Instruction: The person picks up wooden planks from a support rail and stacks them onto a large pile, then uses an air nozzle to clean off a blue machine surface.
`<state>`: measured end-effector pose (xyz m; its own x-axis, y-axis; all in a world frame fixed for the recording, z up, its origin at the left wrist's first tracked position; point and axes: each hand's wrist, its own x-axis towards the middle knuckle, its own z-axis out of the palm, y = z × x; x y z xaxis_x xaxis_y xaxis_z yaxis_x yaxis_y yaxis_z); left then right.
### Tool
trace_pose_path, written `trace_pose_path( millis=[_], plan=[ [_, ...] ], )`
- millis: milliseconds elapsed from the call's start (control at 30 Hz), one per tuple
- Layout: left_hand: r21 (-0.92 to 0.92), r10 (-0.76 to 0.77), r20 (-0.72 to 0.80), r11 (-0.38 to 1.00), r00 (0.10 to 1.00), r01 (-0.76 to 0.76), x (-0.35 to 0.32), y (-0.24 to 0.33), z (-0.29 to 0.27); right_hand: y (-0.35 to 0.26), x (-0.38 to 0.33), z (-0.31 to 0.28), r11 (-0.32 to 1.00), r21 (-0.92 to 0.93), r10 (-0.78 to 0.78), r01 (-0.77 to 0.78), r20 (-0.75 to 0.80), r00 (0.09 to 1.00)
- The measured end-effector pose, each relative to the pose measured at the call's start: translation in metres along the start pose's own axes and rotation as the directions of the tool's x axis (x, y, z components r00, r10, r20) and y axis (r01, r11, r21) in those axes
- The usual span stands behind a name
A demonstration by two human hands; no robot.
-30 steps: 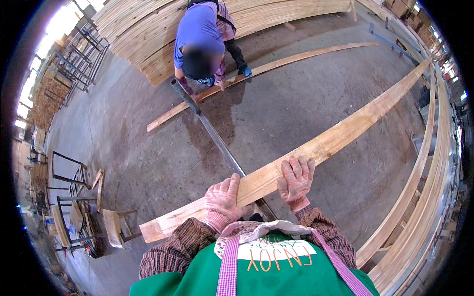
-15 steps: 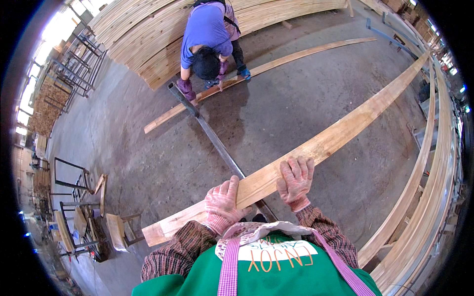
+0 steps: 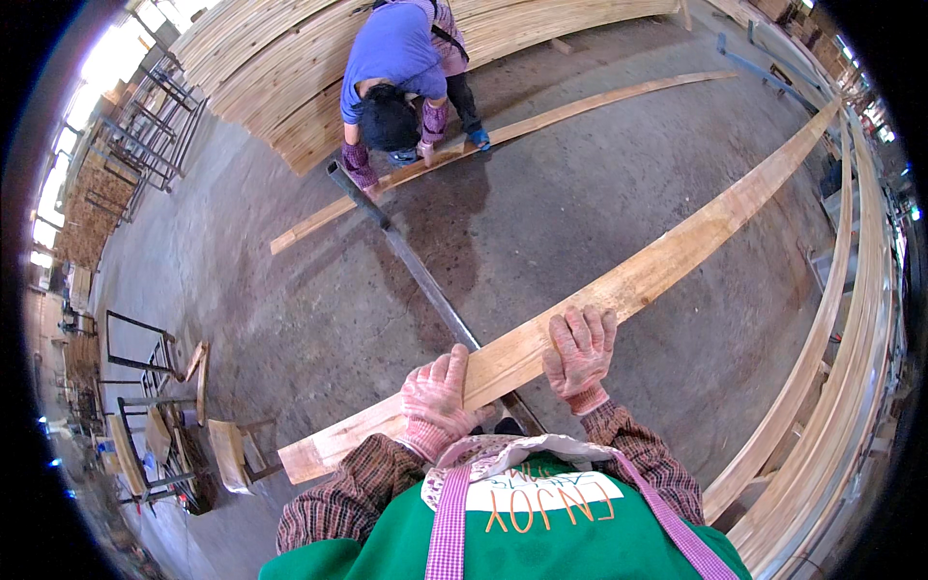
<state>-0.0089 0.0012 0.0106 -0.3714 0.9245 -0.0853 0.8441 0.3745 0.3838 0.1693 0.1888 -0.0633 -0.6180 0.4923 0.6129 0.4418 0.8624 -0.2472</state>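
A long, pale wooden board [image 3: 517,356] runs slantwise in front of me, from the lower left to the far upper right. My left hand [image 3: 435,401], in a pink-stained work glove, grips it near its left end. Farther along, my right hand [image 3: 582,356] wears a similar glove and holds the near edge, with its fingers over the top face. Under the board passes a dark metal bar [image 3: 427,280], which crosses toward the other worker. The undersides of both my hands are hidden.
Across from me, a bent-over person [image 3: 391,58] in a blue top holds another long board [image 3: 561,114]. Behind them rises a large lumber stack [image 3: 280,72]. More long planks [image 3: 822,416] lie at my right. Wooden-seated metal frames [image 3: 232,454] stand at the left.
The other person and their board have shifted slightly left. My hands and my board look unmoved.
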Motion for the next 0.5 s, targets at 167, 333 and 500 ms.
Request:
trace_pose_path(
  millis=[167, 333, 500],
  plan=[
    [-0.006, -0.011, 0.020, 1.000, 1.000, 0.011, 0.0014, 0.0007, -0.0005, 0.0023, -0.0011, -0.0022, 0.999, 0.039, 0.013, -0.015, 0.036, 0.999],
    [0.000, -0.043, 0.076, 0.999, 0.996, 0.043, 0.0025, 0.0020, -0.0015, 0.0016, -0.0012, -0.0008, 1.000, 0.019, 0.009, -0.009, 0.026, 1.000],
    [-0.003, -0.020, 0.037, 1.000, 0.999, 0.020, 0.0018, 0.0001, -0.0010, -0.0001, 0.0016, -0.0017, 1.000, 0.025, 0.007, -0.007, 0.002, 1.000]
  ],
)
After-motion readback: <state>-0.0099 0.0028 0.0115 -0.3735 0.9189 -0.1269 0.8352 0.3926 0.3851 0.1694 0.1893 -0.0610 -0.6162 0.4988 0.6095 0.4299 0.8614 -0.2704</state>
